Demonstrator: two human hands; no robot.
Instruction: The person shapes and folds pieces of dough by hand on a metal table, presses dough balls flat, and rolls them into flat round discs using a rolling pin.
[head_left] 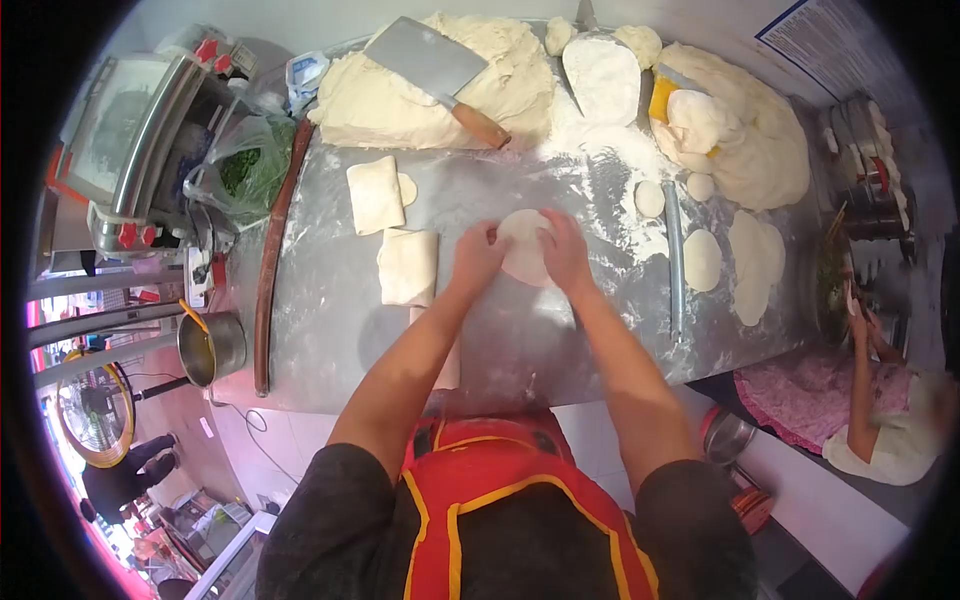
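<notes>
A flat round of dough [522,255] lies on the floured grey worktop between my hands. My left hand [479,256] has its fingers curled at the round's left edge. The right edge is gripped by my right hand [566,250], its fingers bent over the dough. To the left lie a folded dough square [374,196] and, nearer me, a second folded piece [407,268]. A third pale piece [449,366] is partly hidden by my left forearm. Flattened dough [702,260] and a small dough ball [649,199] lie to the right.
A cleaver [425,58] rests on a large dough mass [345,105] at the back. More dough [775,140] sits back right. A brown rolling pin [277,260] lies left, a slim grey rod [674,260] right. A metal pot [212,350] stands left; another person [890,420] works at right.
</notes>
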